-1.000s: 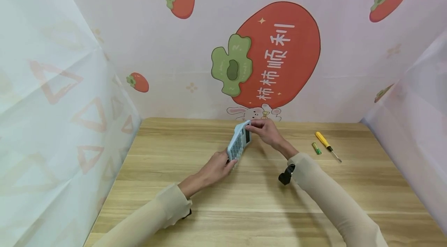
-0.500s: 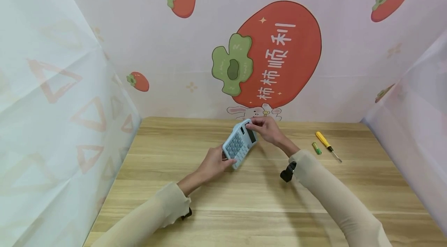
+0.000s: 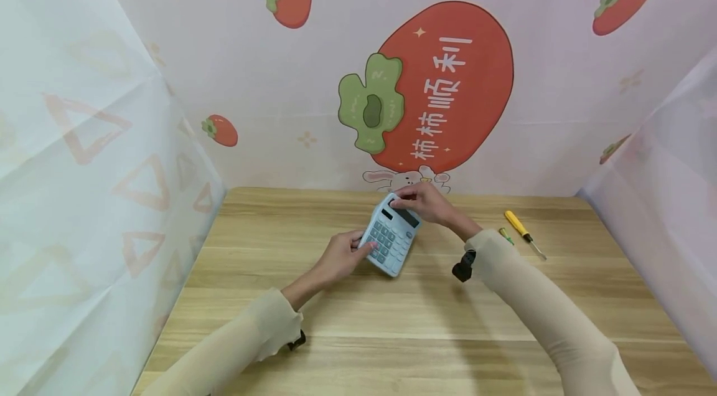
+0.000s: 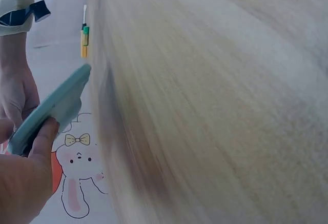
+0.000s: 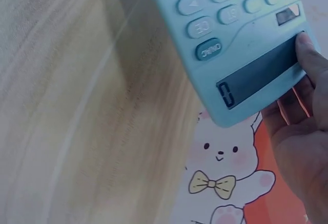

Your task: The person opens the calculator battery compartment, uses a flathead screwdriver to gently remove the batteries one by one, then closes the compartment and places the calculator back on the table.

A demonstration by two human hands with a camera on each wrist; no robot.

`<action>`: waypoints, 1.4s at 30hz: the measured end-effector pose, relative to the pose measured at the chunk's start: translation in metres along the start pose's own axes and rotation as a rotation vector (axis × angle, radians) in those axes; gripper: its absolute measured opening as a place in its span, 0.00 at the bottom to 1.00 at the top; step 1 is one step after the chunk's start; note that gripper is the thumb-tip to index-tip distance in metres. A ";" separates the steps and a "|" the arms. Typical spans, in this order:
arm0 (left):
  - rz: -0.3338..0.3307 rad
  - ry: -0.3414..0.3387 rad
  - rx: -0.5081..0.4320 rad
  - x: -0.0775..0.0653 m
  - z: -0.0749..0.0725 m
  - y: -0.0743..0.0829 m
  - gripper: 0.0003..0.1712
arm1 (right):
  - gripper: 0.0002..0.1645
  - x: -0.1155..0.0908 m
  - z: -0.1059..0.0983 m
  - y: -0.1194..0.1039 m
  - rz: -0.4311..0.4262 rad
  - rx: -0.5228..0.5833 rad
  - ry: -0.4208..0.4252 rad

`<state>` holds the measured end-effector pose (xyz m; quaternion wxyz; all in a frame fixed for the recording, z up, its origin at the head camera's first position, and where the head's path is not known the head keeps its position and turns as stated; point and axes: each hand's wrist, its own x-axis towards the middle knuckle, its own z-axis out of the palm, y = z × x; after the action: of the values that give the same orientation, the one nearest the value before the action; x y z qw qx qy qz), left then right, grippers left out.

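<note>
A light blue calculator [image 3: 395, 239] is held up over the table in both hands, keypad facing the head camera. My left hand [image 3: 338, 257] grips its lower left edge, thumb on the front over the keys and fingers behind. At the display end, my right hand [image 3: 430, 204] pinches the top edge, its thumb lying over a corner of the display. The right wrist view shows a 0 on the display [image 5: 259, 70]. From the left wrist view the calculator [image 4: 64, 98] appears edge-on and tilted, with left-hand fingers against its back.
To the right on the wooden table [image 3: 426, 346] lie a yellow-handled screwdriver [image 3: 518, 226] and a small green battery [image 3: 504, 234], partly hidden by the right sleeve. A printed cloth wall [image 3: 280, 153] rises behind the table's far edge, with more cloth at both sides.
The calculator has turned from nearly edge-on to face the head camera, so keypad and display now show. Both hands keep their hold; the right sleeve now overlaps the battery.
</note>
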<state>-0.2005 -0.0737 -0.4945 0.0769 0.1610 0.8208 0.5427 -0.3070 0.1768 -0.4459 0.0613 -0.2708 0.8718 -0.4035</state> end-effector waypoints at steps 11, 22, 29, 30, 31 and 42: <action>-0.074 -0.059 -0.055 0.001 0.003 -0.007 0.19 | 0.13 0.011 -0.003 -0.009 -0.050 -0.091 -0.154; -0.090 -0.128 0.000 0.006 0.003 -0.012 0.15 | 0.12 0.018 0.000 -0.015 -0.108 -0.205 -0.211; -0.115 -0.121 0.035 0.009 0.000 -0.014 0.13 | 0.13 0.024 0.008 -0.020 -0.102 -0.253 -0.223; -0.111 -0.115 0.049 0.009 0.000 -0.015 0.13 | 0.13 0.025 0.010 -0.020 -0.100 -0.258 -0.224; -0.104 -0.109 0.063 0.009 -0.001 -0.016 0.13 | 0.13 0.026 0.011 -0.020 -0.101 -0.261 -0.226; -0.113 -0.053 0.123 0.012 -0.002 -0.021 0.19 | 0.14 0.031 0.025 -0.021 -0.134 -0.326 -0.205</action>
<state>-0.2165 -0.0791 -0.5125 0.1191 0.1334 0.8579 0.4818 -0.3168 0.1330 -0.4435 0.0780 -0.3741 0.8948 -0.2306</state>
